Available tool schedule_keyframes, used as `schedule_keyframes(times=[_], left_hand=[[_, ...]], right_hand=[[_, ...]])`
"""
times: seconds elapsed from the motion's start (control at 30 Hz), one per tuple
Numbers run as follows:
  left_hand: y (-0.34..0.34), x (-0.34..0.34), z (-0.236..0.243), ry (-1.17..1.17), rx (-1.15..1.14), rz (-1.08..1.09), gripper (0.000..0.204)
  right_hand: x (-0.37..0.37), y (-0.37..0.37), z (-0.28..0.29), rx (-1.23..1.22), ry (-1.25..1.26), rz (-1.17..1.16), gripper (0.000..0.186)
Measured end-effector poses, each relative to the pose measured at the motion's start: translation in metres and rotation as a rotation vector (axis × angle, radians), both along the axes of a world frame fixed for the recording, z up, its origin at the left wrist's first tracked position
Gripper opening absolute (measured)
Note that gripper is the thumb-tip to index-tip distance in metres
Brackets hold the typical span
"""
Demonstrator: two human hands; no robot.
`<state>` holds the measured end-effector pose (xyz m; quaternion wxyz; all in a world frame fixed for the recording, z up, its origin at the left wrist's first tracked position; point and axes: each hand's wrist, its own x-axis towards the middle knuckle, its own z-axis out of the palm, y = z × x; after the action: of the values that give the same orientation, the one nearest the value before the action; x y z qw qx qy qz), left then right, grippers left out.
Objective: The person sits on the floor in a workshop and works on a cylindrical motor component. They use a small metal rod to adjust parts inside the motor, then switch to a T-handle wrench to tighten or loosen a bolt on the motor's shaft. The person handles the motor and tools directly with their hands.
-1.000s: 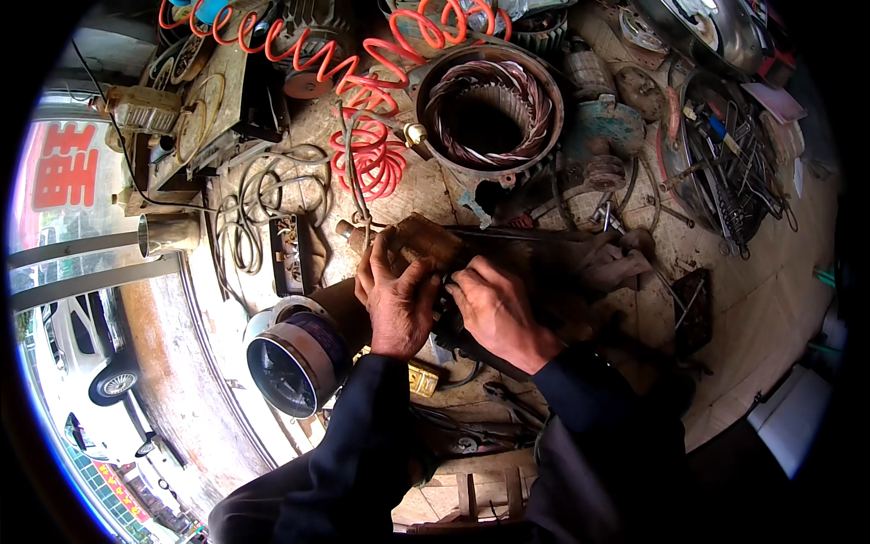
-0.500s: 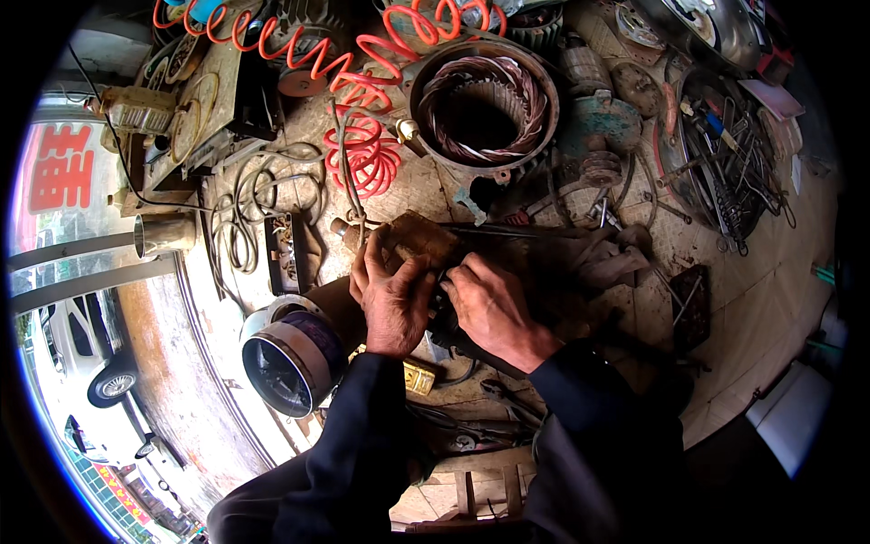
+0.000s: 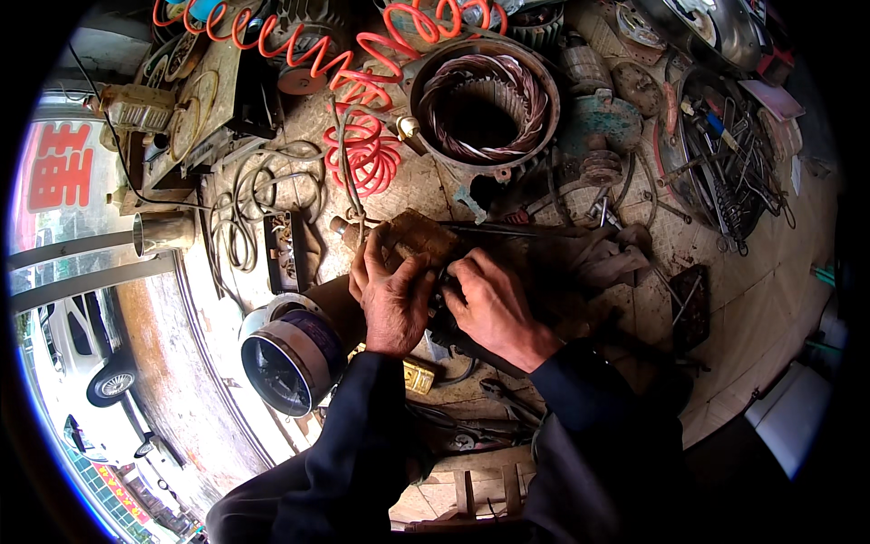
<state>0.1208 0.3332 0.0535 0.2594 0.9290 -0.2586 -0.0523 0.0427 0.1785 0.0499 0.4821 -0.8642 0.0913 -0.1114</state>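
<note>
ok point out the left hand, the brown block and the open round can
left hand (image 3: 394, 306): head view, back of the hand
brown block (image 3: 426, 234): head view, its upper face
open round can (image 3: 317, 343): head view, its outer wall

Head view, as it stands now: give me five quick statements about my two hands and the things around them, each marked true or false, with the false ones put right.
1. The left hand and right hand are close together. True.
2. The tool heap lies left of both hands. False: it lies to their right.
3. The red coiled hose is left of the ring of wound wire. True.
4. Both sleeves are white. False: they are dark.
5. A gold-coloured object shows between the sleeves. True.
</note>
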Motion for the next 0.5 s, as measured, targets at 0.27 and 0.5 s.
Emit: schedule_keyframes(times=[0.27, 0.5], left_hand=[[-0.0019, -0.0003, 0.0007, 0.000, 0.003, 0.006, 0.031], [-0.0022, -0.0001, 0.0021, 0.002, 0.023, 0.013, 0.030]], right_hand=[[-0.0032, 0.0021, -0.0059, -0.094, -0.020, 0.023, 0.011], [-0.0011, 0.0021, -0.0008, -0.081, 0.038, 0.021, 0.011]])
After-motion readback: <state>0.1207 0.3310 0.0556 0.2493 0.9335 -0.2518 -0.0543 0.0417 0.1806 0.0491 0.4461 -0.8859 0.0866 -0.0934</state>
